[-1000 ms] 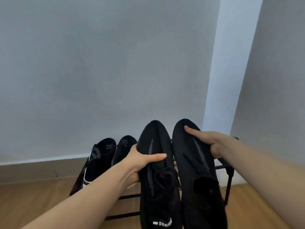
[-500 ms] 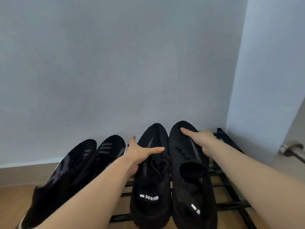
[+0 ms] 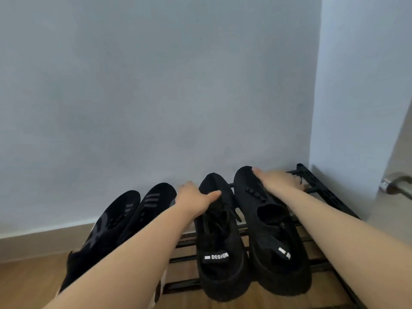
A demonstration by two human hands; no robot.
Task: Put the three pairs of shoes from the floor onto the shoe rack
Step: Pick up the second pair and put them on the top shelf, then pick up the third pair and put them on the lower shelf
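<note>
Two black knit shoes lie on the black metal shoe rack (image 3: 325, 192), toes toward the wall. My left hand (image 3: 196, 200) grips the left black shoe (image 3: 219, 246) near its toe, thumb across the laces. My right hand (image 3: 278, 180) rests over the toe of the right black shoe (image 3: 274, 237), fingers wrapped on its far side. A second pair of black shoes with grey stripes (image 3: 133, 217) sits on the rack to the left, partly hidden by my left forearm.
The rack stands against a pale grey wall, in a corner with a white wall section (image 3: 347, 108) on the right. A metal door handle (image 3: 394, 186) sticks out at the right edge. Wooden floor (image 3: 26, 284) and a skirting board lie at lower left.
Both hands have lowered the black knit pair from a raised tilt down onto the rack bars. The view has shifted left and down, showing more of the rack's right end.
</note>
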